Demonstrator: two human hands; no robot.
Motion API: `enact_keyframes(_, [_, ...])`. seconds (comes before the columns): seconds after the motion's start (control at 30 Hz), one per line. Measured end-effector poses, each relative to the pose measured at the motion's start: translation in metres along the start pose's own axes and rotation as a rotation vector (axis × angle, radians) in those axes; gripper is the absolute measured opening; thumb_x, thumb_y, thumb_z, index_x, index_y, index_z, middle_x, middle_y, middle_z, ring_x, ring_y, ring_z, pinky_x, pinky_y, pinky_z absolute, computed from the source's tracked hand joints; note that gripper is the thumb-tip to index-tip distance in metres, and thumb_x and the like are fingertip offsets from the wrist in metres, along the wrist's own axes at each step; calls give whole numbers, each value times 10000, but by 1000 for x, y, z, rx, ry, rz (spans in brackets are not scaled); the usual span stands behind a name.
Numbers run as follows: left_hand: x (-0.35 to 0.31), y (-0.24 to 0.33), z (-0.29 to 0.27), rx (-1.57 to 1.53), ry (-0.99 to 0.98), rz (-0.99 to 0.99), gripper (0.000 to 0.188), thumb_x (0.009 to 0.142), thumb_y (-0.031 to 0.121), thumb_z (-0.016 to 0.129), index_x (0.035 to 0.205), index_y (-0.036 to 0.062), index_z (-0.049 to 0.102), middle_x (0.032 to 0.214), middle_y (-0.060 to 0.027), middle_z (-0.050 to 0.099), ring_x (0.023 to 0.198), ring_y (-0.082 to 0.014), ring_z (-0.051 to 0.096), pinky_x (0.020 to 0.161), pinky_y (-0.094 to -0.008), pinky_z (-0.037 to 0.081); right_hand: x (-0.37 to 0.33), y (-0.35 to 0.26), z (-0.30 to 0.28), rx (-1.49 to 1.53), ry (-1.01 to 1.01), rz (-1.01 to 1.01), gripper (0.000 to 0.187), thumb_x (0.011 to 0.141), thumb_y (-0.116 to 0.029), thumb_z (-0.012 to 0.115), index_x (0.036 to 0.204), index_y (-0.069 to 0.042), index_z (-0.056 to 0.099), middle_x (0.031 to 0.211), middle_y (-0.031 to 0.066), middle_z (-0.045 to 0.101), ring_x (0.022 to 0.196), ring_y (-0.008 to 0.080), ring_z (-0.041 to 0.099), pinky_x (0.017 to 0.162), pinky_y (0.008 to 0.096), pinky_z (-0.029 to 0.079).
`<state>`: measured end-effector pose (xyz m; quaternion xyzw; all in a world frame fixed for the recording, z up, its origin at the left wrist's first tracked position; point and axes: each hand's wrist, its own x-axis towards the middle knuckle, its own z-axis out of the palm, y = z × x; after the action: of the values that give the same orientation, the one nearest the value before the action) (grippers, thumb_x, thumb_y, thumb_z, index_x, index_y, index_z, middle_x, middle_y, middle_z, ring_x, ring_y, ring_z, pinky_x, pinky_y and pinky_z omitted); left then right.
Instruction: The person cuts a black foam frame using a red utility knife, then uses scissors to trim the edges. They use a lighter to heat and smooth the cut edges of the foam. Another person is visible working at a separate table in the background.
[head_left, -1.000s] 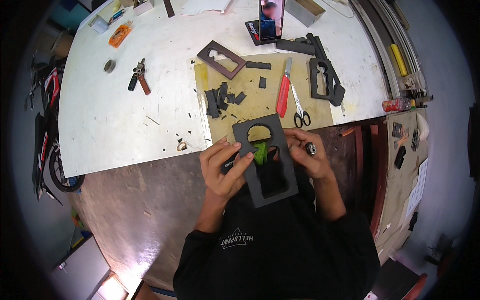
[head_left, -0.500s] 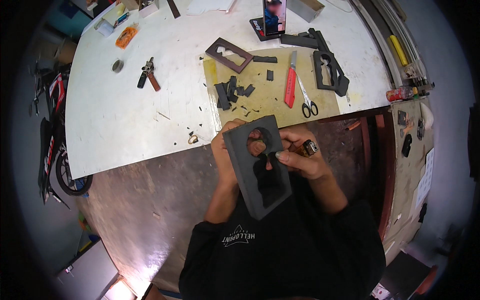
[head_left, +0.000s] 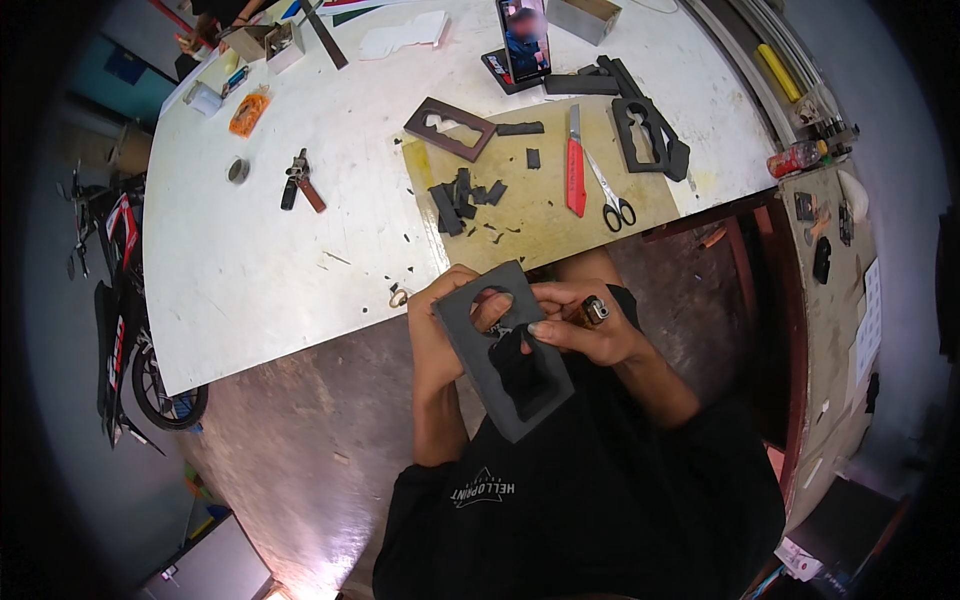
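Observation:
A dark grey foam block with a curved cutout through it is held in front of my black shirt, below the table's near edge. My left hand wraps its left side, and a digit shows through the round part of the cutout. On the right edge, my right hand pinches the block with its thumb on the face. That same hand also has a cigarette lighter tucked in it, metal top outward. The fingers behind the block are partly hidden.
On the white table, a yellowish mat bears foam scraps, a red-handled cutter, scissors and a brown frame. Another cut foam frame lies right. A phone stands behind; folding pliers-like tool lies left.
The foam block has shifted slightly left and tilted, with both hands still on it. The lighter moved left along with my right hand. My view has turned a little.

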<state>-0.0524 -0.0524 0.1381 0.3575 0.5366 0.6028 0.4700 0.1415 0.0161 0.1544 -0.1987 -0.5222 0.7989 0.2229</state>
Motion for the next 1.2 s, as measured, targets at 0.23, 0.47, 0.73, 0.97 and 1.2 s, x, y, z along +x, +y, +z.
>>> enact_keyframes(0.23, [-10,-12,4,-9,212,176,130,798,39,808,804,-11,688,744,-18,619,657,-62,535,578,-213,402,10,8,6,41,-13,24,395,970,-134,618,1301,72,554,859,65,687,632,22,511,512,180,351])
enact_keyframes(0.47, [-12,-8,1,57,166,121,146,890,71,724,835,-24,628,737,-15,577,637,-67,524,578,-226,423,14,12,11,65,-33,67,391,971,-126,609,1305,69,550,866,63,685,614,19,492,511,183,345])
enact_keyframes(0.73, [-28,-41,-5,71,107,96,177,1000,167,555,1050,3,510,932,-62,581,744,-95,530,626,-231,437,22,15,12,126,-74,74,423,961,-133,611,1315,82,525,866,84,688,575,23,477,492,184,332])
enact_keyframes(0.97, [-20,-11,6,-76,299,400,264,798,-68,730,996,-15,563,976,-113,600,885,-156,610,748,-271,491,27,19,0,308,-197,71,431,972,-158,562,1321,86,498,868,114,695,496,24,411,447,179,303])
enact_keyframes(1.2, [-12,-7,6,39,307,414,206,728,-68,808,864,-31,657,875,-100,623,767,-140,613,686,-260,480,30,17,-4,333,-259,42,422,968,-155,559,1308,88,503,860,118,696,471,18,404,431,177,290])
